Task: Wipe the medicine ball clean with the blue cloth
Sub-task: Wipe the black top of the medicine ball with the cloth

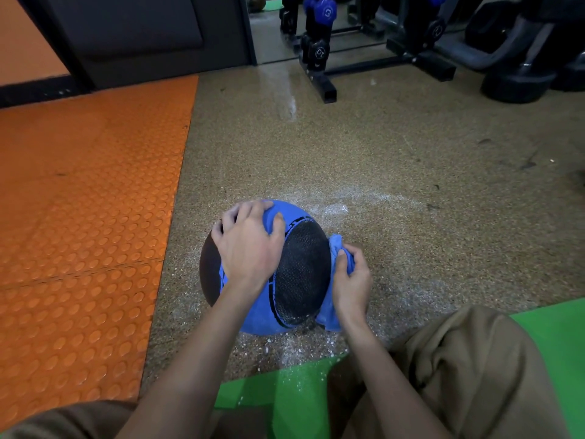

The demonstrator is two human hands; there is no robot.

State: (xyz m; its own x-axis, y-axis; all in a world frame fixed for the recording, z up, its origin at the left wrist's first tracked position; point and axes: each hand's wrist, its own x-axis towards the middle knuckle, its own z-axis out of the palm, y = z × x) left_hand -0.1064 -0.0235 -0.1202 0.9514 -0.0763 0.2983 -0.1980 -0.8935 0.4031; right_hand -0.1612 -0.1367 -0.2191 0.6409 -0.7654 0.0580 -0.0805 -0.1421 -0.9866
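Left of the ball lies an orange studded mat (79, 217), meeting the speckled tan floor (380, 147) the ball stands on. The ball (300, 267), blue with black panels, sits just beyond the person's knees; being round it has no long axis, and its textured black panel faces up and slightly right. The left hand (250, 245) lies on the ball's top left with fingers spread and curved over it. On the ball's right side the right hand (351, 280) grips the bunched blue cloth (329, 315) against the surface. White powder (332, 210) dusts the floor around the ball. Far behind and right of the ball a black rack (389, 61) holds dumbbells (319, 52). Nearer than the ball lies a green mat (285, 397).
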